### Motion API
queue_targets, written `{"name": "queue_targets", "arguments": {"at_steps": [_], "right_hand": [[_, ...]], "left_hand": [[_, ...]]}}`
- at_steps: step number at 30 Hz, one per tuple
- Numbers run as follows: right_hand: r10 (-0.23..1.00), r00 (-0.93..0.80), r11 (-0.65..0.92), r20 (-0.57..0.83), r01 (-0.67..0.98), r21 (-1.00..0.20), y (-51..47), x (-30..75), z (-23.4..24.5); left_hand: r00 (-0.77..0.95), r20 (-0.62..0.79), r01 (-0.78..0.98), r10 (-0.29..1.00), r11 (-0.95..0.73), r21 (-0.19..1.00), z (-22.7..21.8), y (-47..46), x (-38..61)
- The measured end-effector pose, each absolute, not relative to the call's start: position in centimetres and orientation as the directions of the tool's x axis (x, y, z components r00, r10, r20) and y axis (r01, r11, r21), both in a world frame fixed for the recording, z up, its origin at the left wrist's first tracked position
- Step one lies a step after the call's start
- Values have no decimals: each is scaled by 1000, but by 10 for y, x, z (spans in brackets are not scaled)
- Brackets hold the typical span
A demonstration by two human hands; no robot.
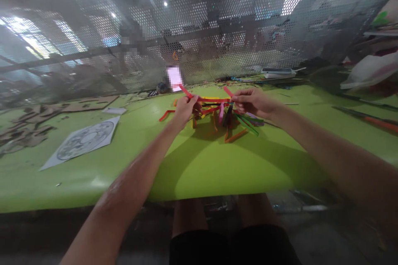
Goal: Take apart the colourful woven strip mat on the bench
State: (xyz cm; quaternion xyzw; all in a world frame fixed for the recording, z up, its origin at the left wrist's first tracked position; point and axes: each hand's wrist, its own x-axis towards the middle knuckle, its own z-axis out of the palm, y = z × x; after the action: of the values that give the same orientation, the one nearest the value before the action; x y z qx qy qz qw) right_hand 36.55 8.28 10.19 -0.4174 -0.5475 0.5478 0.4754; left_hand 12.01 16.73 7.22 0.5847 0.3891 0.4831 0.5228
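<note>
My left hand (187, 109) is closed on one end of a red strip (213, 100), with the strip's tip poking up past the thumb. At the other end, my right hand (250, 101) pinches the same strip, so it runs nearly level between the two hands. Just below and behind it lies a tangle of coloured strips (228, 122) in yellow, orange, pink, green, purple and dark tones, some bent into angles. Whether the red strip is joined to that tangle I cannot tell. My fingers hide parts of the strips.
Left on the green table (217, 169) lie a paper with a round drawing (87, 138) and cardboard scraps (27, 122). A lit, blurred screen (175, 78) stands at the back, near a white tray (278, 73). Perforated metal sheeting (199, 29) rises behind. An orange-handled tool (381, 124) lies right.
</note>
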Motion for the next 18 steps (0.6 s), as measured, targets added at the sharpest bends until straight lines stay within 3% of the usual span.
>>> {"name": "queue_targets", "arguments": {"at_steps": [10, 18], "right_hand": [[989, -89, 122, 114, 94, -988, 92, 366, 96], [941, -20, 324, 338, 339, -883, 111, 380, 81]], "left_hand": [[249, 257, -62, 934, -249, 966, 79, 169, 115], [49, 307, 106, 950, -311, 945, 74, 183, 106]]}}
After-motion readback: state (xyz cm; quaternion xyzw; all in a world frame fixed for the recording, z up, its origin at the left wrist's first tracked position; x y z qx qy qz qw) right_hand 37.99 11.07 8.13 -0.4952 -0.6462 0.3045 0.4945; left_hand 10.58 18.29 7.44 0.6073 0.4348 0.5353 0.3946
